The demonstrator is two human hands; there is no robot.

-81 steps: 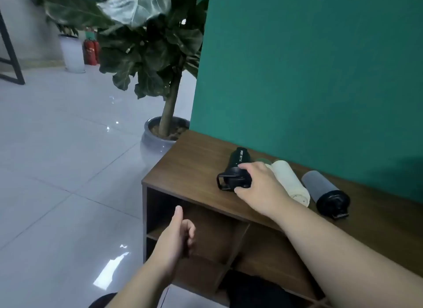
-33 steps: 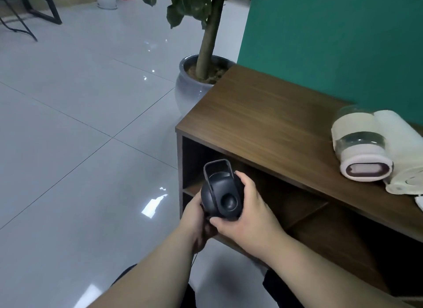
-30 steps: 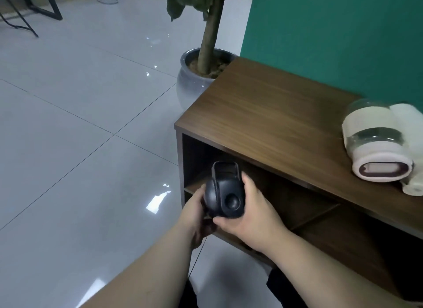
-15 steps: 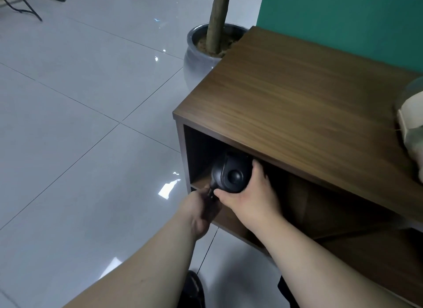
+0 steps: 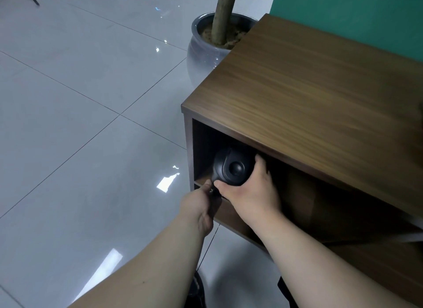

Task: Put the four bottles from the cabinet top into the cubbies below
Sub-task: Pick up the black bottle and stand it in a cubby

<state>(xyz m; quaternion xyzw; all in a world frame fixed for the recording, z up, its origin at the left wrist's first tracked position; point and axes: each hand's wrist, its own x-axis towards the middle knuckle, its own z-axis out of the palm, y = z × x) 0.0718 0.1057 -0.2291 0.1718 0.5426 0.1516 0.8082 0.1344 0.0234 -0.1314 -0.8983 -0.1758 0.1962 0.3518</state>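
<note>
Now we work at the wooden cabinet (image 5: 320, 83), where the black bottle (image 5: 231, 169) lies on its side, cap end toward us, partway into the upper-left cubby (image 5: 201, 147). Our right hand (image 5: 248, 193) is wrapped around its cap end, and our left hand (image 5: 200, 208) pinches something small and dark at its lower edge. We should slide it straight back along the shelf until fully inside, then let go.

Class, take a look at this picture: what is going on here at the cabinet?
A person is sliding a black bottle on its side into the top left cubby of a wooden cabinet. The right hand grips the bottle's cap end. The left hand is at its lower edge by the shelf front. The stretch of cabinet top in view is bare.
</note>
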